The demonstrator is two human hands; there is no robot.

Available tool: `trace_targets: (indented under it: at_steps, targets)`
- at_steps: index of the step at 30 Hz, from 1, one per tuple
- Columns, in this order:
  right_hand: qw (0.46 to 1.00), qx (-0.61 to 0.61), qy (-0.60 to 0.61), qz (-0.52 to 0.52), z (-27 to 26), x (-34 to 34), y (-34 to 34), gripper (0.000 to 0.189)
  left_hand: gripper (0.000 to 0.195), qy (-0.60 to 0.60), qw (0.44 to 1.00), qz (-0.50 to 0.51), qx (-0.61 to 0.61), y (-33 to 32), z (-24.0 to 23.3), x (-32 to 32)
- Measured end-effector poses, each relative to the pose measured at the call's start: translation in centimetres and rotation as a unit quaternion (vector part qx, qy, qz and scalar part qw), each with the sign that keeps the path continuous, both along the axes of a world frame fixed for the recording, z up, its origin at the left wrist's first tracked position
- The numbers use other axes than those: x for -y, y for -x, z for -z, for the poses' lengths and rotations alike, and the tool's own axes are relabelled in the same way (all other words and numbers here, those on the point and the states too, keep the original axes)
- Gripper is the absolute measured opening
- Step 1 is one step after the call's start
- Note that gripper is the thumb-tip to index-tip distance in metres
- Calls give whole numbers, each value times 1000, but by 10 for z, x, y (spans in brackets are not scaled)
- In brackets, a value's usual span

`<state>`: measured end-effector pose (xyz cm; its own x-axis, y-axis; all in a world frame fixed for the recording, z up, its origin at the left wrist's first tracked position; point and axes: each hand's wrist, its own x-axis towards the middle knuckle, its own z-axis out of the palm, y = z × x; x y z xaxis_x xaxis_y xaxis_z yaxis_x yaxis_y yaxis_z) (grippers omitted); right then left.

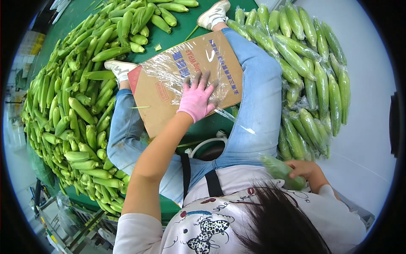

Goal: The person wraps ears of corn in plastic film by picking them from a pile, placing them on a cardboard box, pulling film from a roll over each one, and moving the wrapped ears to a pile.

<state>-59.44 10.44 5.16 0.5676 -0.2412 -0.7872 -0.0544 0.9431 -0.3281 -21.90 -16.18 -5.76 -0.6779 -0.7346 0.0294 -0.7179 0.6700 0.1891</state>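
My left hand (198, 96), in a pink glove with grey fingertips, lies spread on clear plastic film (163, 71). The film covers much of the top of a cardboard box (152, 117) between my legs, and a twisted strip of it trails over my right thigh. At my right hip my bare right hand (301, 170) grips an ear of corn in its green husk (280, 171), wrapped in clear film. This ear is a little blurred, and its lower end is partly hidden by my hand. The box bears printed writing.
A large heap of unwrapped corn ears (79, 111) spreads over the green surface (177, 22) on my left. Film-wrapped corn ears (298, 63) are piled to my right. A metal frame (79, 231) stands at the lower left. A white curved tube (206, 141) lies between my thighs.
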Motion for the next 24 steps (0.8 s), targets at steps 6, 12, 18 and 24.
trace_targets:
  at_steps: [6, 12, 18, 24]
  targets:
    - [920, 188, -86, 334, -4, -57, 4, 78, 67, -27, 998, 31, -38, -17, -1, -18]
    - [985, -84, -132, 73, -26, -146, 77, 74, 64, -35, 998, 33, 38, -17, -9, -22]
    - [981, -118, -69, 139, -23, -166, 108, 70, 71, -15, 993, 41, -108, -9, -9, -43]
    - [941, 179, 17, 287, 11, 19, -29, 76, 53, 128, 936, 219, -243, 31, -93, -114]
